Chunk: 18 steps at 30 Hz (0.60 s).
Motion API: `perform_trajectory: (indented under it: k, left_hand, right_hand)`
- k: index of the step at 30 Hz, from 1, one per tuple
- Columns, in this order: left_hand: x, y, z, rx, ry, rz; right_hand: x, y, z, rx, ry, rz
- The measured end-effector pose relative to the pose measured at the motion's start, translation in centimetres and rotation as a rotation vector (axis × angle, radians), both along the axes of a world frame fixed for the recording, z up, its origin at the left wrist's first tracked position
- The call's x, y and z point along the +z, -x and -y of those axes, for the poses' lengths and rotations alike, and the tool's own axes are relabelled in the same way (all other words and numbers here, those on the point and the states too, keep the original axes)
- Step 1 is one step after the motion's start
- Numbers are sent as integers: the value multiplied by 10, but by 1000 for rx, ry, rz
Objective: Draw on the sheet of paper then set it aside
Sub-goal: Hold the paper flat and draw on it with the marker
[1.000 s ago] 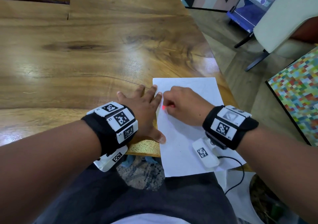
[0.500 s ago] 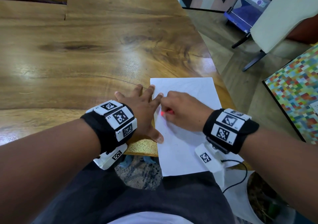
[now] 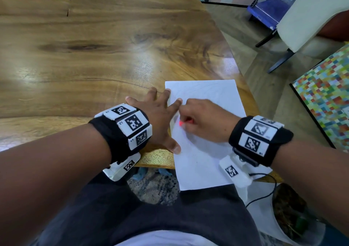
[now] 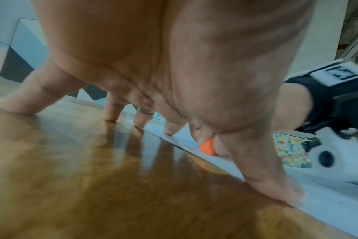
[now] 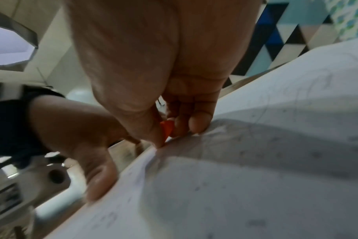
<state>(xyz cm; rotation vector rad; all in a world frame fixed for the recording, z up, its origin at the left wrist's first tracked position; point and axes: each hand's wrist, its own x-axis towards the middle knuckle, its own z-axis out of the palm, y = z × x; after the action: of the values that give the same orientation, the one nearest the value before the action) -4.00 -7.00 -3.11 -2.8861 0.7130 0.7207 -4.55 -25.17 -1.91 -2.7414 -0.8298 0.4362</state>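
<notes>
A white sheet of paper (image 3: 209,132) lies at the near right corner of the wooden table (image 3: 85,56), its near end hanging over the edge. My left hand (image 3: 160,121) lies flat with spread fingers, pressing the sheet's left edge (image 4: 174,142) with fingertips and thumb. My right hand (image 3: 202,121) pinches a small orange-red crayon (image 3: 184,123) near that left edge, its tip on the paper (image 5: 255,169). The crayon (image 5: 166,129) shows between thumb and fingers, and also (image 4: 207,148) from the left wrist. Faint pencil lines mark the sheet.
The table's right edge runs just beside the paper. Off the table to the right are a colourful checked panel (image 3: 324,94) and a chair (image 3: 302,19). A cable (image 3: 264,189) hangs from my right wrist. Broad bare wood lies to the left and beyond.
My right hand with the crayon has shifted slightly toward me along the sheet's left edge. The left hand stays pressed in place.
</notes>
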Motion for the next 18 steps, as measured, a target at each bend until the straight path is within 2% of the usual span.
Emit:
perform_trajectory:
  k: [3,7,9,15,18]
  left_hand:
    - [2,-1,1,-11,-6,-5]
    - [1,2,1,-14,-18,24]
    - [1,2,1,-14,-17,33]
    - [3,0,1,-17,-12,0]
    - [2,0,2,-15,-21,13]
  right_hand:
    - [-1,1,0,54,5,4]
    - [2,-36,11,-210,66,71]
    - [1,-40,13,-252,54,78]
    - [5,1,3,-31,-15,-32]
    - [3,-3,10,-76,-17,-17]
